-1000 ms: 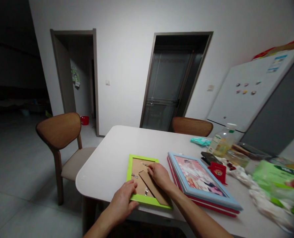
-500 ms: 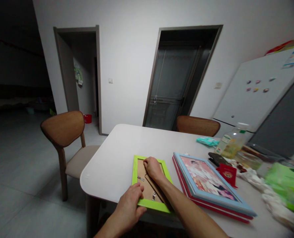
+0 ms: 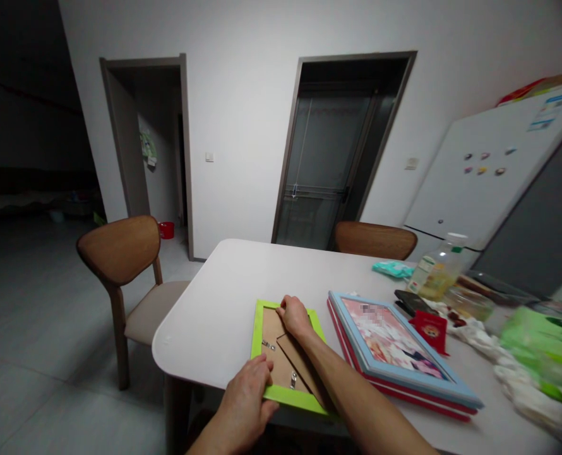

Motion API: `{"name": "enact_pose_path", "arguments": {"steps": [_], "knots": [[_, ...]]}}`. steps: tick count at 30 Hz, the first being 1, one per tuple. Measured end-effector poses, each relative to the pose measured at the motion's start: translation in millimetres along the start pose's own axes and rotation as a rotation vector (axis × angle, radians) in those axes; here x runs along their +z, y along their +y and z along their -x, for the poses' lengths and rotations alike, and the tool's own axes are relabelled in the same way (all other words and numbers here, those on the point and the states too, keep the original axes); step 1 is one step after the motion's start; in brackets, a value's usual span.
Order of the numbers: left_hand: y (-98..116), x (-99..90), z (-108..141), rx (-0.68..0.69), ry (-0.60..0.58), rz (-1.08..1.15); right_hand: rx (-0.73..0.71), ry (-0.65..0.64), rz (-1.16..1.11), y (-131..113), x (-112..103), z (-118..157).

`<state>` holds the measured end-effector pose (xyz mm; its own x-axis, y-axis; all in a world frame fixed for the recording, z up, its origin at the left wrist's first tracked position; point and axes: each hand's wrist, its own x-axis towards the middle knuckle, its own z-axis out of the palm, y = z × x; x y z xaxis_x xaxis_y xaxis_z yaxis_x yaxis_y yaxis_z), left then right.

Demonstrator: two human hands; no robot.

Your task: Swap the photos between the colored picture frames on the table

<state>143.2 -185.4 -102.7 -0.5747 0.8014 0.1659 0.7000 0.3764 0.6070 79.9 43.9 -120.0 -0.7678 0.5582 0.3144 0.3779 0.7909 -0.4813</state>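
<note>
Two hands busy: left hand (image 3: 245, 397) clasps green frame (image 3: 257, 332); right hand (image 3: 296, 316), pinched narrow, likely works at backing (image 3: 272, 364) fastening. Next move needs frame steady.

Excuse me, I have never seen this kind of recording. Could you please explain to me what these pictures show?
There is no machine here: the two bare hands belong to a person wearing a camera on the head. It looks forward and down, so every picture comes from that one viewpoint.

On the pale table lies a green picture frame, its brown backing facing up. The left hand holds its near left corner. The right hand bends its fingers at the far edge; whether they pinch anything is hidden.

To the right lie a blue-framed picture, a red booklet, a bottle and a green packet.
</note>
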Motion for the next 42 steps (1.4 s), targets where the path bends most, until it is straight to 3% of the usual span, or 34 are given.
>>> {"name": "enact_pose_path", "arguments": {"steps": [5, 9, 13, 17, 19, 21, 23, 25, 27, 30, 33, 36, 39, 42], "knots": [[11, 10.0, -8, 0.019, -0.056, -0.147, 0.009, 0.004, -0.185, 12, -18, 4], [21, 22.8, -19, 0.056, -0.111, -0.186, -0.009, -0.009, -0.310, 25, -41, 23], [21, 14.9, -21, 0.052, -0.041, -0.107, 0.027, 0.054, -0.463, 35, -73, 47], [31, -5.0, -28, 0.090, 0.198, 0.220, 0.258, 0.165, -0.899, 29, -90, 75], [45, -8.5, -34, 0.086, 0.314, 0.498, 0.390, 0.066, -1.131, 15, -84, 91], [65, -5.6, -41, 0.059, 0.384, 0.789, 0.513, -0.138, -1.359, -2, -74, 105], [84, -0.1, -47, 0.034, 0.400, 1.004, 0.504, -0.224, -1.569, -14, -68, 114], [102, 3.0, -53, 0.044, 0.379, 1.098, 0.439, -0.152, -1.672, -15, -71, 116], [114, 1.7, -63, 0.097, 0.399, 1.119, 0.370, -0.002, -1.640, -1, -87, 112], [122, -1.4, -82, 0.082, 0.463, 1.117, 0.344, 0.173, -1.367, 42, -127, 99], [123, 11.0, -101, 0.021, 0.351, 1.100, 0.411, 0.184, -0.899, 94, -169, 83], [124, 42.5, -116, 0.007, 0.217, 0.955, 0.383, 0.174, -0.565, 137, -200, 67], [132, 75.6, -127, -0.027, 0.158, 0.830, 0.372, 0.128, -0.445, 168, -214, 54], [142, 95.3, -136, -0.047, 0.112, 0.725, 0.382, 0.090, -0.433, 189, -217, 49]]}}
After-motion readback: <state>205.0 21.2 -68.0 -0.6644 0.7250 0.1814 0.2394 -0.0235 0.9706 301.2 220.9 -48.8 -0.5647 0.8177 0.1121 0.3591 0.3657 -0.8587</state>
